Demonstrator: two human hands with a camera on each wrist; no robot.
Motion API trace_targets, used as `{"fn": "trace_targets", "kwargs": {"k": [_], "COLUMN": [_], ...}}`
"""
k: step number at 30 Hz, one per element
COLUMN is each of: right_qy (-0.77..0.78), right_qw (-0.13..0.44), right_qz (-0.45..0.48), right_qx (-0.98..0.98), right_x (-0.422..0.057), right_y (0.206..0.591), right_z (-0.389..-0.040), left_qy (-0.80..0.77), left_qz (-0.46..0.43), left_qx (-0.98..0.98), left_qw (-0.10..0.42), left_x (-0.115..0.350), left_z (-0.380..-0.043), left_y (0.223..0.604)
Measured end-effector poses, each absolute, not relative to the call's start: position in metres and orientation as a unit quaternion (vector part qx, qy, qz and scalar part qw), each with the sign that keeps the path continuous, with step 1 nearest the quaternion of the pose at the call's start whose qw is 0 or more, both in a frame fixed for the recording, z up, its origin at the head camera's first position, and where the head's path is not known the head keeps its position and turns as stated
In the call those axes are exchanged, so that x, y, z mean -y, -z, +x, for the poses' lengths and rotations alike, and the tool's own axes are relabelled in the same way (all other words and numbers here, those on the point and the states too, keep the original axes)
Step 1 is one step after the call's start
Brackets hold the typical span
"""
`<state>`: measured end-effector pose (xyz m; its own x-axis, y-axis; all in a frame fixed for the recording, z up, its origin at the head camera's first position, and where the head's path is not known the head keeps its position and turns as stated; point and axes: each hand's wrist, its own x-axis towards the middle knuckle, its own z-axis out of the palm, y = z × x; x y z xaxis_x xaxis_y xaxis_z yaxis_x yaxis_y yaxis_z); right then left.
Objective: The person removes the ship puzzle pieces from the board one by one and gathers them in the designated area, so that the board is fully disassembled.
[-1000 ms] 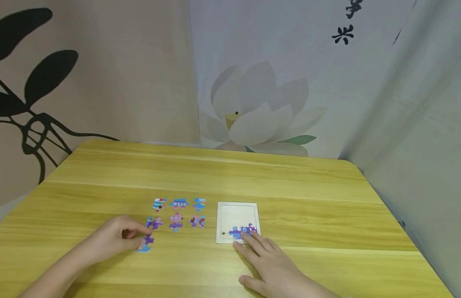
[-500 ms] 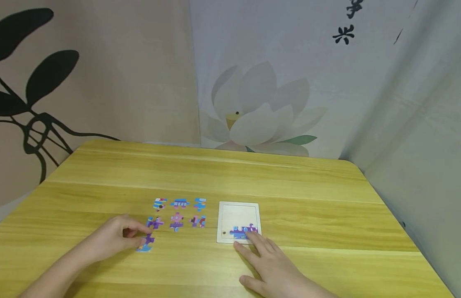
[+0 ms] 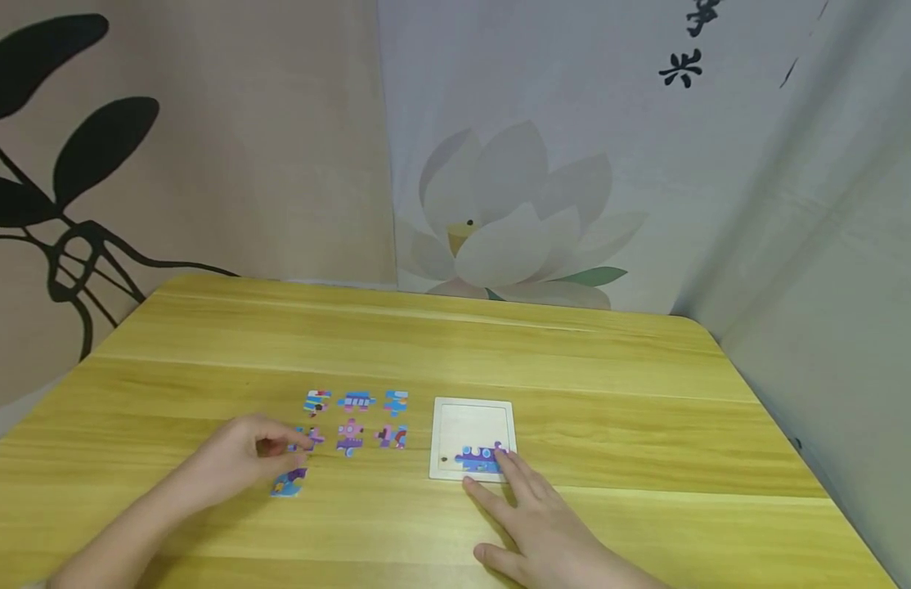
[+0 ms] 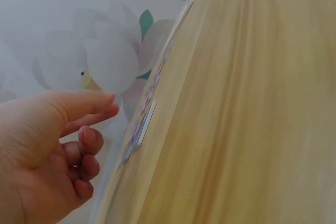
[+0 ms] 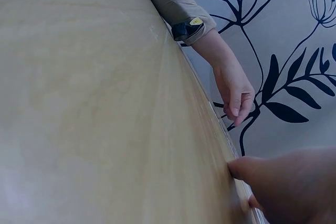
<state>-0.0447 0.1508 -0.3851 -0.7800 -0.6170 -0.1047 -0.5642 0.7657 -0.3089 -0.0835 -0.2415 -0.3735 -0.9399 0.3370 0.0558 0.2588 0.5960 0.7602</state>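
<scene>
My left hand hovers just above the left end of the loose puzzle pieces, thumb and forefinger apart. In the left wrist view nothing shows between the fingers of the left hand. Under it lies a blue and purple corner piece; a purple piece beyond is partly covered by the fingertips. My right hand rests with straight, spread fingers on the lower right of a white puzzle frame. Its fingertips touch the blue and purple pieces in the tray's bottom row and partly hide them.
Other loose pieces lie in two rows left of the frame, among them a bus-patterned piece, a pink piece and a rainbow piece. The yellow wooden table ends at a printed curtain behind.
My left hand has risen off the corner piece and shifted slightly right and away, leaving that piece on the table. The right fingertips have slid a little right along the frame's pieces.
</scene>
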Motion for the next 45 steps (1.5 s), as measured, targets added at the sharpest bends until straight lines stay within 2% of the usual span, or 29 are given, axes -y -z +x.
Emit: {"fn": "trace_targets", "kwargs": {"k": [11,25,45], "right_qy": [0.135,0.154,0.165], "right_qw": [0.105,0.123,0.123], "right_qz": [-0.314,-0.303,-0.299], "right_qx": [-0.934,-0.932,-0.932], "right_x": [-0.150,-0.151,-0.153], "right_y": [0.384,0.384,0.384], "right_z": [-0.046,-0.048,-0.049], "left_qy": [-0.430,-0.454,-0.441], "left_qz": [0.176,0.237,0.271], "left_qx": [-0.885,-0.859,-0.855], "left_qw": [0.012,-0.007,0.017], "left_x": [0.205,0.150,0.086], "left_z": [-0.082,-0.101,-0.118], "left_y": [0.373,0.378,0.386]}}
